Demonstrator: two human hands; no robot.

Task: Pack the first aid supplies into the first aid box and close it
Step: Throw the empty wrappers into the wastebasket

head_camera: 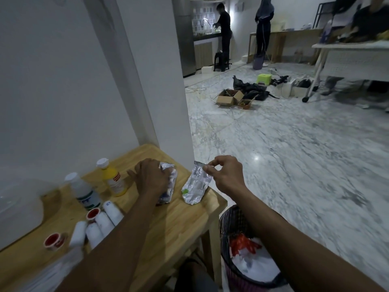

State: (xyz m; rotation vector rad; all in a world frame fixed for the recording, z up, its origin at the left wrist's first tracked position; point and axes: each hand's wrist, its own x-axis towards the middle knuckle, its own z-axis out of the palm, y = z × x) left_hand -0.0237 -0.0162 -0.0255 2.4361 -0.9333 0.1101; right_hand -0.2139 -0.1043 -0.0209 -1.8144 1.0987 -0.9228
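Gathering is the step: your left hand [152, 177] grips one foil pack [168, 182], your right hand [224, 173] pinches another foil pack [195, 183]; next carry both to the box [19, 203].

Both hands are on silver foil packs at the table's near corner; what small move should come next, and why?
Probably lift the foil strip that the right hand pinches by its top edge and carry it left toward the translucent box. Its lower end rests on the table near the edge, above the bin. The left hand covers the other foil pack.
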